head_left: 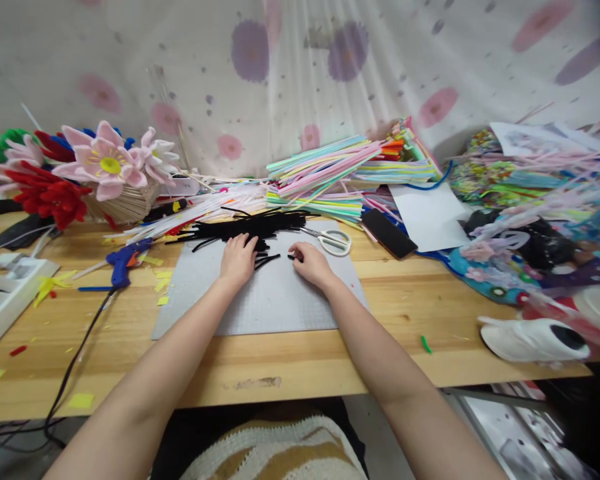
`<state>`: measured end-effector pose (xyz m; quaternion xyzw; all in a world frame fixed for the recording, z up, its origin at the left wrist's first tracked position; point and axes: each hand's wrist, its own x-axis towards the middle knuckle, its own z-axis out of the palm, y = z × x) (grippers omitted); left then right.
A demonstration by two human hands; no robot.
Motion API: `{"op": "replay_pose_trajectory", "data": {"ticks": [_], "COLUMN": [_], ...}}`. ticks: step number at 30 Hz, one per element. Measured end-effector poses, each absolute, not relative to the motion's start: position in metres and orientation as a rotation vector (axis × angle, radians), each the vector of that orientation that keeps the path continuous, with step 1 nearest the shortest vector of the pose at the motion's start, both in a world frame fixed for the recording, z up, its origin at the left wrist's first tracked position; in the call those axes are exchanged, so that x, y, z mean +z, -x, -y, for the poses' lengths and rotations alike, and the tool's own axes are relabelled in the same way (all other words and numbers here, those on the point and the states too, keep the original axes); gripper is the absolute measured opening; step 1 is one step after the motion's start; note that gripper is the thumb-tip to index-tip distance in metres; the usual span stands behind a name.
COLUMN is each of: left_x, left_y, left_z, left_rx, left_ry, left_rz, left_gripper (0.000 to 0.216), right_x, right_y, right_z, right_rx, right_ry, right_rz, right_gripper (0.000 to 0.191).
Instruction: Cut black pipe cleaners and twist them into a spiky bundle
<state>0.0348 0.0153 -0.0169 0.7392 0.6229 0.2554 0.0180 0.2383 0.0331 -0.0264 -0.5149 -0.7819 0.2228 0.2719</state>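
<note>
Pipe-cleaners (pixel 275 223) lie under left hand (pixel 239 259) (loosely spread); right hand (pixel 310 262) curled.

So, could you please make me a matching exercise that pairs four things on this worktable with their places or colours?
1. glue gun
2. black stems
3. scissors
4. phone

A. under the left hand
B. right of the scissors
C. blue
D. pale handles

Pairs: 1-C, 2-A, 3-D, 4-B
</note>
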Motion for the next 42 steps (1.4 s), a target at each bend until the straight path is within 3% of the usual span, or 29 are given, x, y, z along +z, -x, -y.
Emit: {"op": "replay_pose_trajectory", "data": {"ticks": [6,12,18,21,32,42], "left_x": [-0.014,-0.026,-0.026,-0.026,-0.03,-0.028], "left_y": [-0.034,-0.031,-0.033,-0.034,-0.032,-0.025], "left_z": [0.009,0.027,0.028,0.028,0.021,0.023], "left_rx": [1.206,0.873,1.083,1.128,1.028,1.086], "left_ry": [-2.181,-2.405,-2.262,-2.296,-2.512,-2.445], "left_rz": [-2.001,-1.804,-2.097,-2.065,-1.833,-1.655], "left_gripper": [0.043,0.034,0.038,0.034,0.011,0.01], "right_x": [-0.025,-0.022,-0.023,-0.024,-0.035,-0.026], "right_y": [-0.241,-0.239,-0.23,-0.226,-0.223,-0.22], "right_z": [-0.031,-0.03,-0.034,-0.032,-0.038,-0.043], "right_rx": [0.486,0.484,1.234,1.434,1.323,1.36], "right_ry": [1.35,1.378,1.16,1.035,1.061,1.071], "right_rz": [2.173,2.05,1.407,1.17,1.19,1.042], "right_gripper": [0.033,0.039,0.031,0.029,0.022,0.024]}}
